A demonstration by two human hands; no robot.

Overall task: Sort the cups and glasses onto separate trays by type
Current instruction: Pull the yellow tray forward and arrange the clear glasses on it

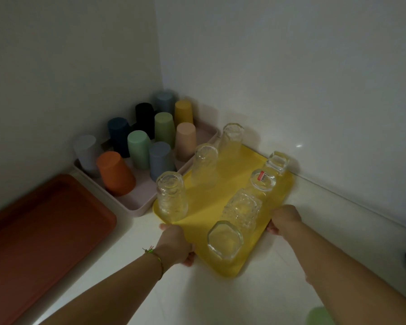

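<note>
While an empty-looking red-brown tray (45, 231) lies flat at the far left of the white counter (197, 296), a pale pink tray (136, 202) sits just beside it toward the corner, carrying ten coloured plastic cups (138, 150), all upside down. Just right of that, edge to edge with it or nearly so, is the yellow tray (211, 195), set at an angle toward the corner walls. It holds seven clear glasses (171, 195), also upside down: three along its left side and four along its right, one of them bearing a small red sticker (262, 177).

The left hand (176, 245), with a thin green cord bracelet (154, 254) at the wrist, is closed on the yellow tray's near-left edge, fingers curled beneath the rim and the back of the hand above. The right hand (284, 219) clasps the near-right edge the same way, fingertips showing pink below the rim. Whether the tray is lifted or resting on the counter is hard to tell in the dim light. Between the two hands, on the tray, stands the nearest glass (224, 240), untouched by either.
</note>
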